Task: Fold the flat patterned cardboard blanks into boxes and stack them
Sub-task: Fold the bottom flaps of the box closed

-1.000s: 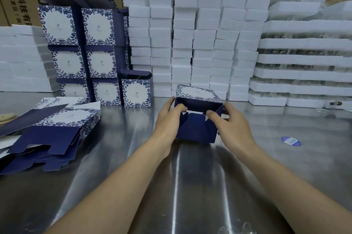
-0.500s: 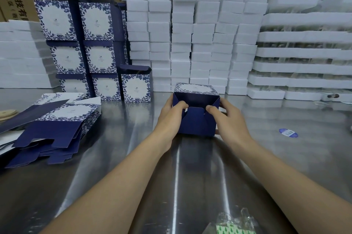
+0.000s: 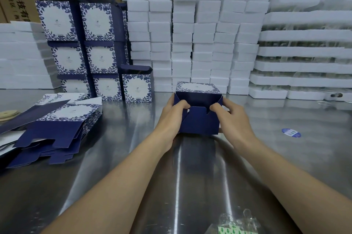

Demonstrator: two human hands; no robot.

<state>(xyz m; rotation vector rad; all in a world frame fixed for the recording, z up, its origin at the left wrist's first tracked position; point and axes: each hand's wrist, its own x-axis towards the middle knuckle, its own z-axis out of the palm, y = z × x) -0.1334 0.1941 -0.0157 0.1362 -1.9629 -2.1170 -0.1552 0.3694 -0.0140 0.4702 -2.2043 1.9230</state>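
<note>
Left hand (image 3: 171, 117) and right hand (image 3: 231, 119) still pinch the box (image 3: 197, 88) — front flap (image 3: 199, 121) raised higher.

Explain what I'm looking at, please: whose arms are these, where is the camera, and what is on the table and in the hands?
There is no machine here. These are a person's two bare arms, seen from one wide camera worn on the head, looking forward and down. The left hand and right hand grip a half-folded dark blue box from either side as it rests on the metal table. Its near flaps are not yet closed. To the left lies a pile of flat blanks. Behind that pile, finished boxes are stacked. White foam blocks fill the back. A blue sticker lies on the right.
</note>
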